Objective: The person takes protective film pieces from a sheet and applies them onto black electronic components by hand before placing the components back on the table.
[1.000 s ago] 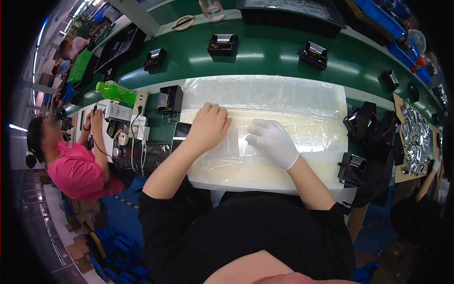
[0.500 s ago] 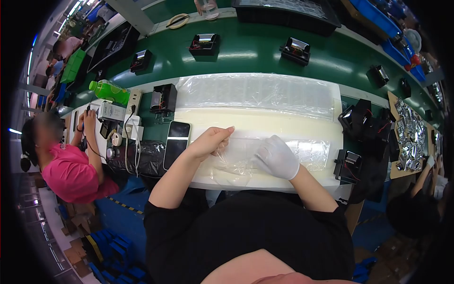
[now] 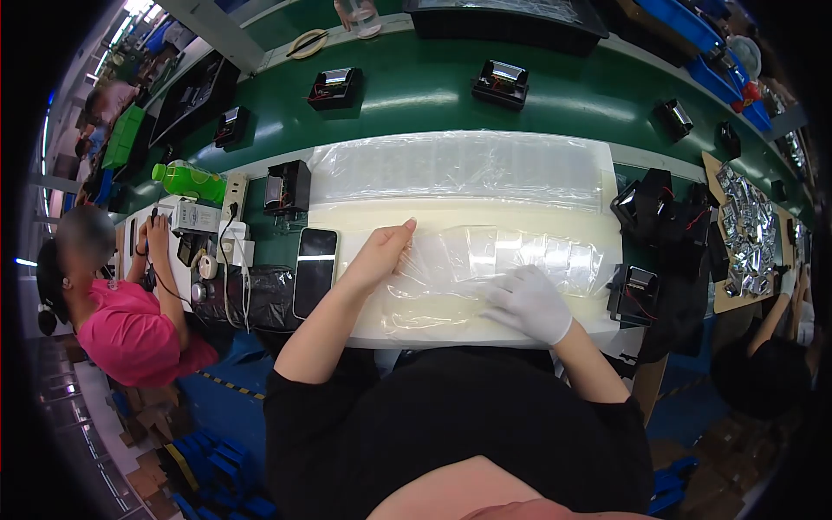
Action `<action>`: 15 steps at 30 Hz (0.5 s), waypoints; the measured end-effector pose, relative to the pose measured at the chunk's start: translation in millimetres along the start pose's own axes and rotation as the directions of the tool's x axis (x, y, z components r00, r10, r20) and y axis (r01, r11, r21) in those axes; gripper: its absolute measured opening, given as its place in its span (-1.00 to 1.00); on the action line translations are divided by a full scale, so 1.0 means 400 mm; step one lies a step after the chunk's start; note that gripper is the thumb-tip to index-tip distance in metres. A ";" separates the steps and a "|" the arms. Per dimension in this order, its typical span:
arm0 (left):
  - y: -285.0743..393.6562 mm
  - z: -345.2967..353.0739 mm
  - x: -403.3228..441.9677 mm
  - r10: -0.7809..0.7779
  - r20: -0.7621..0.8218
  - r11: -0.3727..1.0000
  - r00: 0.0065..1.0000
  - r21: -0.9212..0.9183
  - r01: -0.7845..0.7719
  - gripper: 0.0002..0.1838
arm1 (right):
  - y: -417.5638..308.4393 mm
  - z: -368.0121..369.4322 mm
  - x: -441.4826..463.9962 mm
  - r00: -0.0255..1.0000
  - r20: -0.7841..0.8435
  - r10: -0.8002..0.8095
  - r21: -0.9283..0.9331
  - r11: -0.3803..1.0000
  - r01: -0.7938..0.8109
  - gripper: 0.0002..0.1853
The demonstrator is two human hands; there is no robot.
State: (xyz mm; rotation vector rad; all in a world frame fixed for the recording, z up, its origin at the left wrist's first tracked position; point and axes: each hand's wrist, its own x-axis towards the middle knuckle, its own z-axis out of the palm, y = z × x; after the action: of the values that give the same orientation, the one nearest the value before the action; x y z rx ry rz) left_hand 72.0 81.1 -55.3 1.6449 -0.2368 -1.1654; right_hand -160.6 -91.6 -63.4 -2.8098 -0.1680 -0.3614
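My left hand (image 3: 381,256), bare, is closed on the left edge of a clear plastic film (image 3: 446,269). The wrinkled, shiny film stretches rightward over a row of flat pale pieces (image 3: 563,262) on a cream-white board (image 3: 381,212). My right hand (image 3: 529,305), in a white glove, lies over the film's lower part with its fingers stretched out. Behind them, a second film-covered strip (image 3: 459,169) runs along the board's far side. A smartphone (image 3: 315,273) lies left of my left hand.
Black housings with red wires stand left (image 3: 287,188) and right (image 3: 634,290) of the board; more sit on the green conveyor (image 3: 416,87). At left are a green bottle (image 3: 189,179), a power strip (image 3: 234,195) and a co-worker in pink (image 3: 139,334). Silvery parts (image 3: 747,234) lie on the right.
My gloved right hand has moved right and slightly down, its fingers now more extended. The film lies flatter over the pale pieces. Housings on the conveyor have shifted left.
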 end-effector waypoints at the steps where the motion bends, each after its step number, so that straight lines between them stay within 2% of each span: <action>1: -0.009 0.002 -0.001 0.117 -0.036 0.984 0.993 0.137 -0.111 -0.49 | -0.002 -0.019 0.001 0.998 -0.055 0.025 0.090 0.996 -0.020 -0.83; 3: -0.020 0.008 -0.001 0.352 -0.059 0.862 0.934 0.409 -0.299 -0.49 | -0.009 -0.059 0.008 0.984 -0.156 0.087 0.270 0.962 -0.042 -0.77; 4: -0.022 0.017 -0.002 0.350 -0.062 0.864 0.935 0.408 -0.297 -0.49 | -0.013 -0.081 0.014 0.984 -0.153 0.085 0.272 0.961 -0.041 -0.77; 6: -0.016 0.044 -0.002 0.320 -0.054 0.928 0.946 0.221 -0.301 -0.55 | -0.012 -0.132 0.044 0.924 -0.360 0.127 0.208 0.977 -0.053 -0.72; 8: -0.004 0.057 -0.008 0.294 -0.042 0.956 0.955 0.030 -0.293 -0.56 | -0.018 -0.178 0.073 0.818 -0.556 0.147 0.152 0.986 -0.074 -0.67; 10: 0.023 0.058 -0.025 0.235 -0.009 0.972 0.972 0.020 -0.234 -0.58 | -0.037 -0.211 0.080 0.867 -0.434 0.243 0.273 0.953 -0.131 -0.60; 11: 0.041 0.058 -0.036 0.173 0.031 0.985 0.984 0.014 -0.173 -0.59 | -0.041 -0.205 0.106 0.864 -0.439 0.246 0.279 0.951 -0.129 -0.60; 12: 0.056 0.061 -0.041 0.112 0.077 0.994 0.991 0.007 -0.112 -0.61 | -0.043 -0.197 0.152 0.950 -0.249 0.191 0.328 0.939 -0.103 -0.52; 13: 0.063 0.064 -0.042 0.052 0.123 0.999 0.991 -0.001 -0.053 -0.62 | -0.046 -0.192 0.180 0.992 -0.051 0.114 0.376 0.922 -0.086 -0.44; 15: 0.064 0.065 -0.039 0.041 0.151 0.999 0.988 -0.007 -0.040 -0.61 | -0.048 -0.160 0.189 0.993 -0.017 0.116 0.363 0.926 -0.102 -0.42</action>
State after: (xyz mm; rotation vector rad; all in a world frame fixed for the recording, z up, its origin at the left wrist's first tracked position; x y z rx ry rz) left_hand 53.4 64.0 -24.4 1.5428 -0.3621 -1.2600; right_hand -105.4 -87.6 21.0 -2.4331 -0.0606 -0.3206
